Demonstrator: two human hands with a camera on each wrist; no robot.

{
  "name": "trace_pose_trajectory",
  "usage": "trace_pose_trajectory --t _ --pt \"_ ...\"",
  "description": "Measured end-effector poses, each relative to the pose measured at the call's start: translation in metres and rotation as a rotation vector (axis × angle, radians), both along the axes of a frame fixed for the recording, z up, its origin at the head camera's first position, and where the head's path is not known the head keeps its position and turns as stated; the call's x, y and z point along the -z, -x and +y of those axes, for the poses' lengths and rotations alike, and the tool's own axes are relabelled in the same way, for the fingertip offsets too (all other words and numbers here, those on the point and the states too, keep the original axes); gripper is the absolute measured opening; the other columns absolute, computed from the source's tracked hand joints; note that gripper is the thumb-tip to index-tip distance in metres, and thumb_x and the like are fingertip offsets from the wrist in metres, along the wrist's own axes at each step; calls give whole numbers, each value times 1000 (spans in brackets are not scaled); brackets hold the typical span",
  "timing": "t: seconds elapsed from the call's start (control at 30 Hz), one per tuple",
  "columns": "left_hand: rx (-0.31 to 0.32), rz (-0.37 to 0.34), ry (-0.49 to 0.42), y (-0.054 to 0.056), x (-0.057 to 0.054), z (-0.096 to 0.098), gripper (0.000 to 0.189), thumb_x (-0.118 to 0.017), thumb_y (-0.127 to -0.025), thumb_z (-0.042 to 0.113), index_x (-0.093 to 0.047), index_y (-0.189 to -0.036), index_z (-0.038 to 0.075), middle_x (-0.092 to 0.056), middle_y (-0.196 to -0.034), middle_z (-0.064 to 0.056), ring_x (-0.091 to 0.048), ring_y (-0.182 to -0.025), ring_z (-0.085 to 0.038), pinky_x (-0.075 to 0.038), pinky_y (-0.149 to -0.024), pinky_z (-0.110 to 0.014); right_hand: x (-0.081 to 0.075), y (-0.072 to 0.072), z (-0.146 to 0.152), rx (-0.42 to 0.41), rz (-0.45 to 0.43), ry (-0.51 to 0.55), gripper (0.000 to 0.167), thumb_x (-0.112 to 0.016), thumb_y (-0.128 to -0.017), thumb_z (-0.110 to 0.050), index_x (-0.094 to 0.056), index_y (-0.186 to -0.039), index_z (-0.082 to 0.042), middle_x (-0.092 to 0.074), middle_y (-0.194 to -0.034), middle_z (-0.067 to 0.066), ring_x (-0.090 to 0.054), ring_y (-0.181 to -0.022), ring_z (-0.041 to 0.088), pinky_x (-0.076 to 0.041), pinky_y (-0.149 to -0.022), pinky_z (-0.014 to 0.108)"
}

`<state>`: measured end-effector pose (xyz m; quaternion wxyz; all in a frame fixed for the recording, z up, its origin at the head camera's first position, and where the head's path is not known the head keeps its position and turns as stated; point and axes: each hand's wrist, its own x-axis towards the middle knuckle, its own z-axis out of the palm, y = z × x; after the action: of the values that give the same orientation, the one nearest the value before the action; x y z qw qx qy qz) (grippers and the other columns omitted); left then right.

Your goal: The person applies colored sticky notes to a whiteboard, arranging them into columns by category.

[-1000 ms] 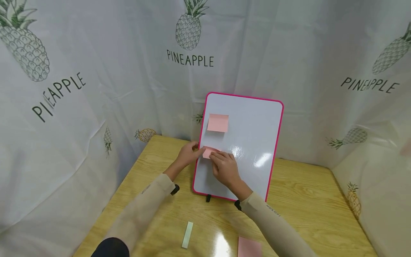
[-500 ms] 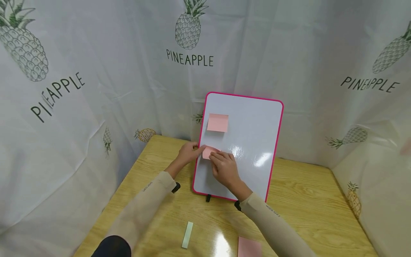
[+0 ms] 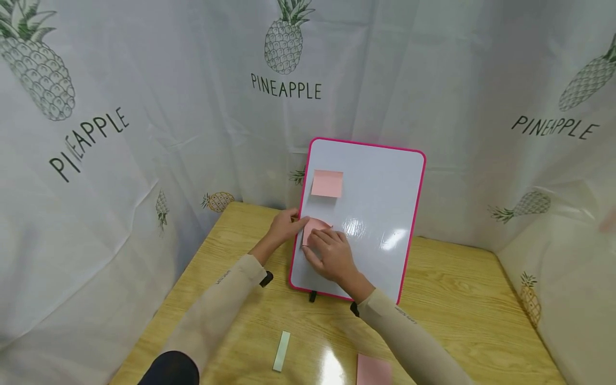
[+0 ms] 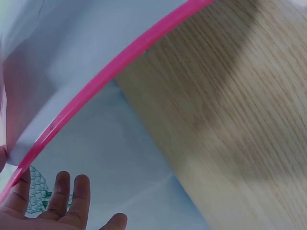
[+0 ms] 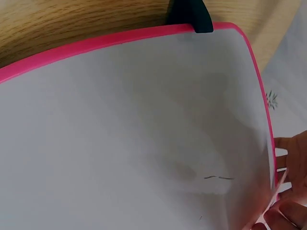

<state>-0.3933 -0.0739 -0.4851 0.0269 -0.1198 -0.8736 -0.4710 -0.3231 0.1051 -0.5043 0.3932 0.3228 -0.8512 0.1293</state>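
A pink sticky note (image 3: 310, 229) is at the left edge of the whiteboard (image 3: 375, 198), a pink-rimmed board leaning upright. My left hand (image 3: 283, 229) grips that edge, the thumb on the note's upper left corner. Its other fingers (image 4: 79, 196) are behind the rim in the left wrist view. My right hand (image 3: 336, 258) has its fingers over the note and its thumb by the lower left corner. In the right wrist view the note's free part stands off the board, pinched by the right fingertips (image 5: 283, 218). Above it sticks another pink sticky note (image 3: 327, 183).
On the wooden table (image 3: 452, 299) lie a pale green strip (image 3: 281, 351) and a pink pad of sticky notes (image 3: 373, 370) near the front. A black foot (image 3: 313, 296) props the board's lower edge. Behind hangs a white curtain (image 3: 462, 107) with pineapple prints.
The right fingers have shifted slightly down and left over the lower note, and the thumb has spread away. More of the note shows, its bottom edge lower. The left hand stays nearly still.
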Motion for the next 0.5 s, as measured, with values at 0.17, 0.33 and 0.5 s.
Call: trace_pose_trajectory --t 0.17,0.33,0.5 --pt "22 4 -1 -1 -2 0 36 -63 -95 36 -66 -112 4 -69 -115 -15 -64 -107 -31 -53 -88 -42 0 -2 -6 6 -19 -12 72 -22 -103 -56 -70 -123 -6 -70 -125 10 -64 -117 27 -47 -94 47" --pt "26 28 37 0 -4 0 32 -61 -96 34 -67 -109 5 -70 -118 -15 -65 -111 -33 -53 -88 -46 0 0 -11 -9 2 -31 76 -16 -104 -56 -62 -132 -2 -63 -134 13 -58 -127 29 -43 -103 52" --pt "39 32 98 1 -3 0 30 -57 -98 33 -65 -111 6 -67 -125 -14 -62 -117 -33 -52 -94 -49 2 4 -17 25 36 -64 76 -19 -103 -56 -58 -136 0 -61 -137 14 -56 -129 30 -40 -106 51"
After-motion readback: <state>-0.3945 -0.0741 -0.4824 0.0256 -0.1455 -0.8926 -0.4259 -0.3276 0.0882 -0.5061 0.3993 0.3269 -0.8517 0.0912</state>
